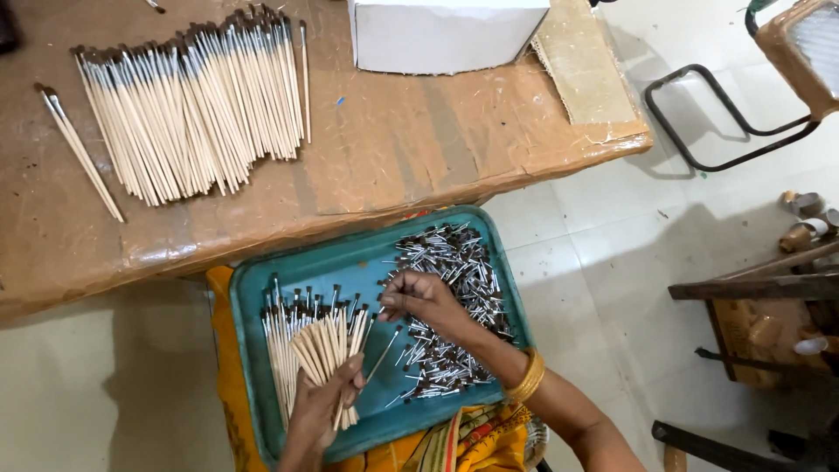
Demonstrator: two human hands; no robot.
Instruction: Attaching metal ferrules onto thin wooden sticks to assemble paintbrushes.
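Note:
A teal tray rests on my lap. My left hand grips a fanned bundle of bare wooden sticks over the tray's left side, where finished brushes with dark tips lie. My right hand is closed over a heap of small metal brush heads on the tray's right side, pinching one of them. A single thin stick lies slanted between my hands.
A brown paper-covered table stands beyond the tray, bearing a wide row of finished brushes, two loose brushes at the left and a white box. A chair frame and wooden furniture stand at the right.

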